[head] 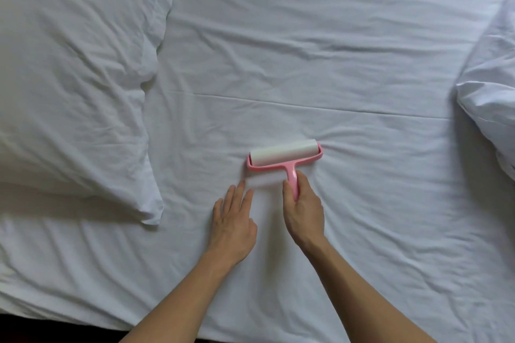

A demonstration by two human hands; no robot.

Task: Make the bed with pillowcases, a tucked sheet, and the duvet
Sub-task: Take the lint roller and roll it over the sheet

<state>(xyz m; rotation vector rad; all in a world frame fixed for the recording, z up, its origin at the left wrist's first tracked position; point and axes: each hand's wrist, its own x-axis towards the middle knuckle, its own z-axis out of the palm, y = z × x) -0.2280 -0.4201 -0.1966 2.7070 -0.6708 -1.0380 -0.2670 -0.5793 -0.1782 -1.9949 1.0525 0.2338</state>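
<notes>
A white sheet [320,50] covers the bed, wrinkled, with a straight crease across its middle. A pink lint roller [284,157] with a white roll lies on the sheet; my right hand [303,211] is shut on its pink handle. My left hand [234,224] rests flat on the sheet just left of the handle, fingers apart and holding nothing. A white pillow in its case [72,86] lies at the left. A bunched white duvet [490,100] shows at the right edge.
The near edge of the bed [83,323] runs along the bottom left, with dark floor below it. Wrinkled sheet stretches between the pillow and the duvet.
</notes>
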